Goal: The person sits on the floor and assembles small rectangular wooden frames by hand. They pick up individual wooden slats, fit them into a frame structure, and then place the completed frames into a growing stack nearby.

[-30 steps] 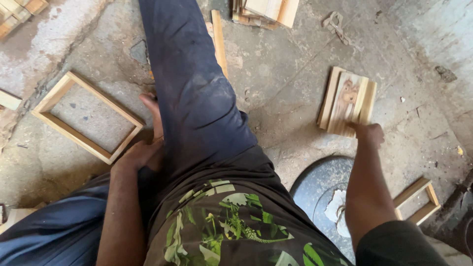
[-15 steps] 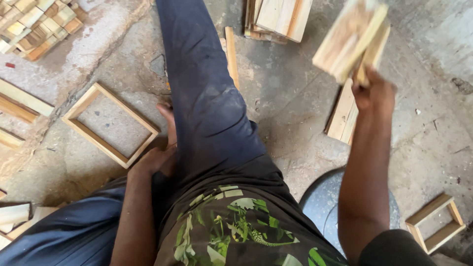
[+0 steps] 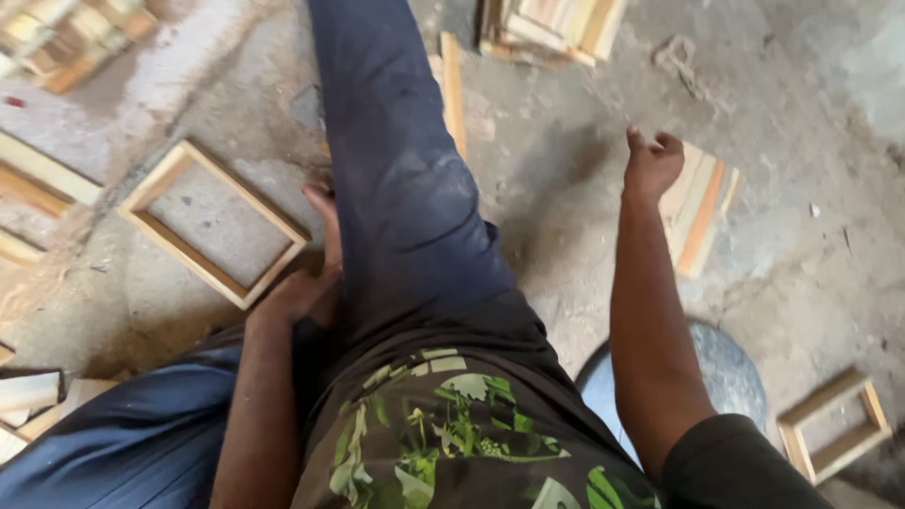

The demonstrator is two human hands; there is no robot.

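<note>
from the head view we look down on our own lap and outstretched leg (image 3: pixel 396 179) in dark blue trousers, over a grey concrete floor (image 3: pixel 566 188).

our right hand (image 3: pixel 650 162) is raised above the floor at right, fingers loosely curled and slightly apart, holding nothing. just beyond and to its right lies a stack of slats (image 3: pixel 702 207), flat on the floor, apart from the hand.

our left hand (image 3: pixel 311 278) presses against the inner side of the leg, fingers together along the cloth; we cannot tell if it grips anything. just left of it a wooden frame (image 3: pixel 212 221) lies flat on the floor, its near corner close to the hand.

a single strip (image 3: pixel 452 90) lies beside the leg, farther off. a pile of wood (image 3: pixel 551 24) sits at the far edge. a smaller frame (image 3: pixel 834 424) lies near right, beside a round grey disc (image 3: pixel 735 372) partly hidden by our right arm. more wood pieces (image 3: pixel 66 38) lie far left.
</note>
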